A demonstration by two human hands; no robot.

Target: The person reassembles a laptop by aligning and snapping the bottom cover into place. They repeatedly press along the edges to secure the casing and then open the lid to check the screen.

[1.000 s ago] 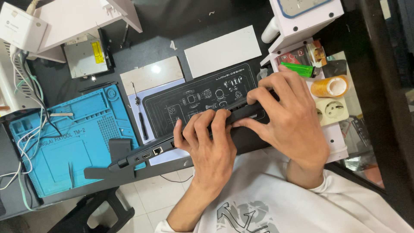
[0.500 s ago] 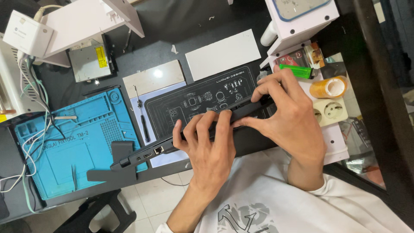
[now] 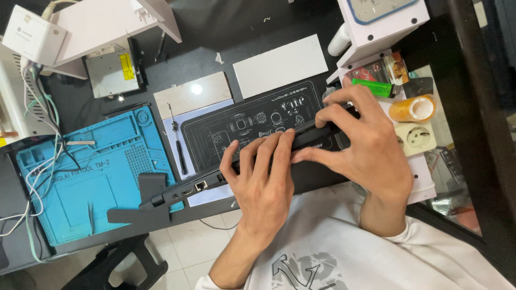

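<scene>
A black laptop (image 3: 185, 191) stands on its edge across the near side of the dark desk, its side ports facing up at the left. My left hand (image 3: 262, 177) grips its upper edge near the middle, fingers curled over the top. My right hand (image 3: 361, 144) holds the same edge further right, thumb in front and fingers wrapped behind. A black work mat (image 3: 242, 119) with white printed drawings lies flat just beyond the laptop.
A blue repair mat (image 3: 86, 177) with white cables lies at the left. A screwdriver (image 3: 177, 142) rests beside the black mat. White plates (image 3: 279, 65), an optical drive (image 3: 110, 72), a tape roll (image 3: 413, 108), a socket (image 3: 415, 138) and a green lighter (image 3: 373, 87) surround the workspace.
Both hands keep their grip on the laptop's edge. The view has shifted slightly; the laptop and hands stay in nearly the same place.
</scene>
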